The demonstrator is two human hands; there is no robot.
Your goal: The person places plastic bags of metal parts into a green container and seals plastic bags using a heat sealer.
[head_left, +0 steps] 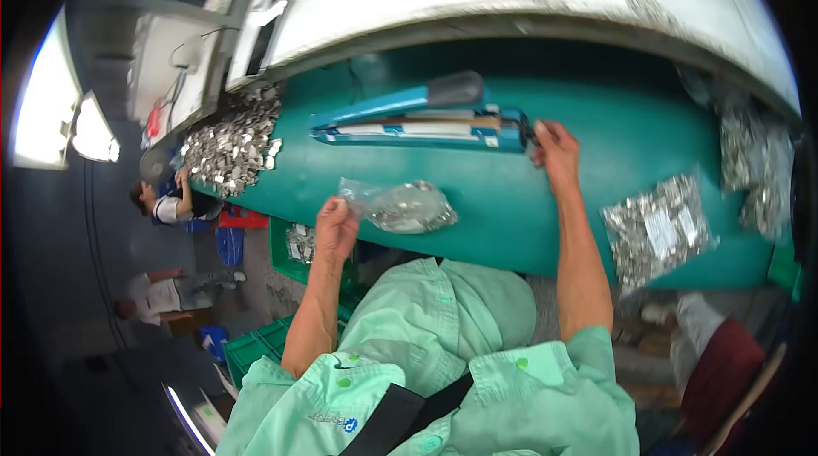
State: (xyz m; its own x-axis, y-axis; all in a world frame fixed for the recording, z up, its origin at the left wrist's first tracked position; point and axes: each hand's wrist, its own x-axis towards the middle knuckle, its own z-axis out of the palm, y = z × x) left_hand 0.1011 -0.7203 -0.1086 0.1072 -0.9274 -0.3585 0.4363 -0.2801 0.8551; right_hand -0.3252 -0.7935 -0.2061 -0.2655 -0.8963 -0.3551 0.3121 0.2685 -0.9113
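My left hand is closed, pinching the gathered end of a clear plastic bag of small metal pieces. The bag's filled part lies on the green work surface. Behind it stands a blue bag heat sealer, its arm raised and its dark handle pointing right. At the sealer's right end, my right hand has its fingers closed around a small dark part, whose exact shape is hidden.
A full bag of metal pieces with white labels lies at right, near more bags. Loose metal pieces are heaped at left. Green crates stand below the edge. People are farther left; a shelf overhangs.
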